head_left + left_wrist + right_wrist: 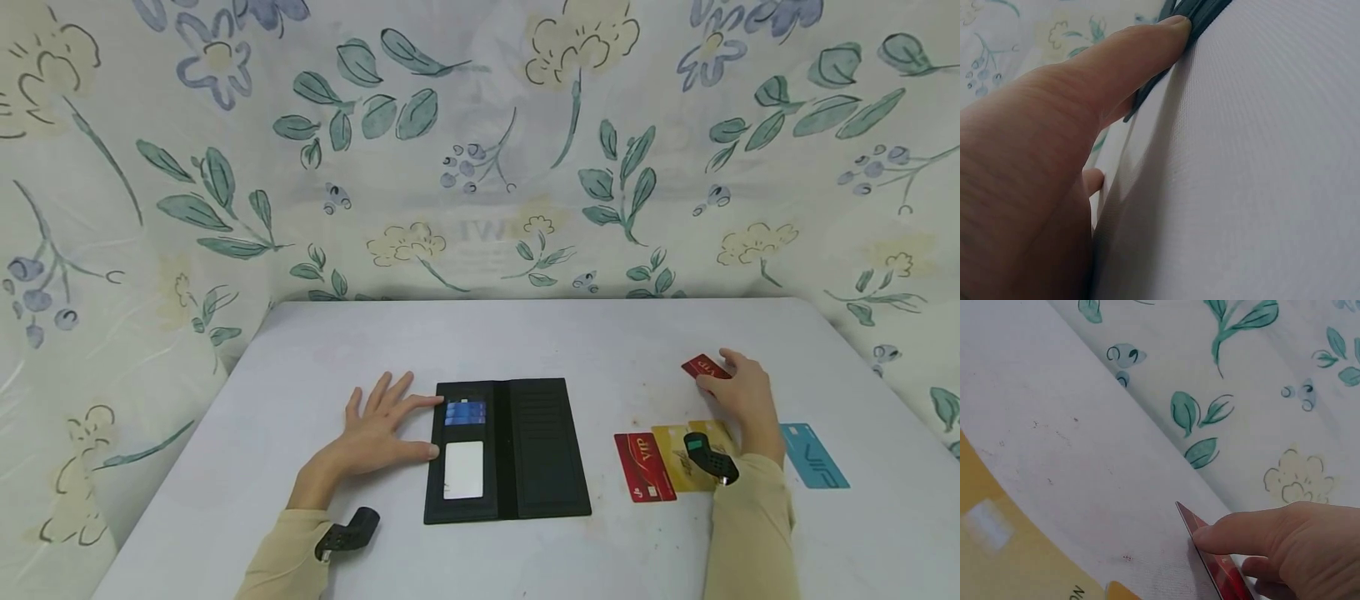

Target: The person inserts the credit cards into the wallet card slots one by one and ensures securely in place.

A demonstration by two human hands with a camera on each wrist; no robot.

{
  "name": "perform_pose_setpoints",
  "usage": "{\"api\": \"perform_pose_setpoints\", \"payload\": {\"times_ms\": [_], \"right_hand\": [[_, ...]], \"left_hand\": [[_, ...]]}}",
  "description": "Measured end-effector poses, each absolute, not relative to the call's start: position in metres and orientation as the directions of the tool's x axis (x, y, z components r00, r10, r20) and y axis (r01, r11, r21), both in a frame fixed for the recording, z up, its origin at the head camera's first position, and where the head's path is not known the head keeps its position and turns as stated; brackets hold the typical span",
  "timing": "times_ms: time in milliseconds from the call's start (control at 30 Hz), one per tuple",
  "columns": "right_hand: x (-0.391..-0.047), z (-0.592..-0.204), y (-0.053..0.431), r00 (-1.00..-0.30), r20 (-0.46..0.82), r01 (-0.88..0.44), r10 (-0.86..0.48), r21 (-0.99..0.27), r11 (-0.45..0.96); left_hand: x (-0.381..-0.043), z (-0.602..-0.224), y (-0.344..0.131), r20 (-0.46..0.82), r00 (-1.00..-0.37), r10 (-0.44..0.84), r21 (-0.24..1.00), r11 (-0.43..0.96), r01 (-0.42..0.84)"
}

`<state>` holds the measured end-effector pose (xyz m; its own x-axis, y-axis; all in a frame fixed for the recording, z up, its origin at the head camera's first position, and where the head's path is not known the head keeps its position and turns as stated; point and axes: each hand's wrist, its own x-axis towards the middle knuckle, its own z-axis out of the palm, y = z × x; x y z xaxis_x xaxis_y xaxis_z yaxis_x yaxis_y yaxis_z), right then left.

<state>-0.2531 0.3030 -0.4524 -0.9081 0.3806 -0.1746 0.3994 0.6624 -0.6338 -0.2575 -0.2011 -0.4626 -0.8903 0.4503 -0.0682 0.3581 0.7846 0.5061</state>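
A black bifold wallet (551,450) lies spread out flat on the table. Blue cards (465,413) show in its left half, above a white rectangle (463,471). My left hand (378,437) rests beside it with fingers spread, the index finger and thumb touching the wallet's left edge; the left wrist view shows the thumb against that dark edge (1200,19). Over at the right, my right hand (746,404) pinches a red VIP card (702,366) between thumb and fingers. In the right wrist view this red card (1213,562) is tilted on edge.
Below my right hand another red VIP card (645,467) lies next to gold cards (670,454), partly covered by the wrist camera. A teal VIP card (815,456) lies right of the forearm. Flower-patterned cloth (480,208) stands behind the white table (525,337).
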Motion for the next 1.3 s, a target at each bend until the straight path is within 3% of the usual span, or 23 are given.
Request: {"api": "perform_pose_setpoints", "payload": {"times_ms": [800,1300], "right_hand": [[-0.2558,-0.4575,0.3047,-0.915,-0.214,0.402,0.342,-0.556,0.727],[-0.2572,-0.4581,0.2961,-0.904,-0.159,0.404,0.397,-0.619,0.673]], "left_hand": [[-0.2569,-0.4609,-0.2002,-0.07,-0.891,0.448,0.501,0.788,0.357],[-0.2566,-0.4615,-0.2001,-0.066,-0.892,0.447,0.499,0.789,0.358]]}}
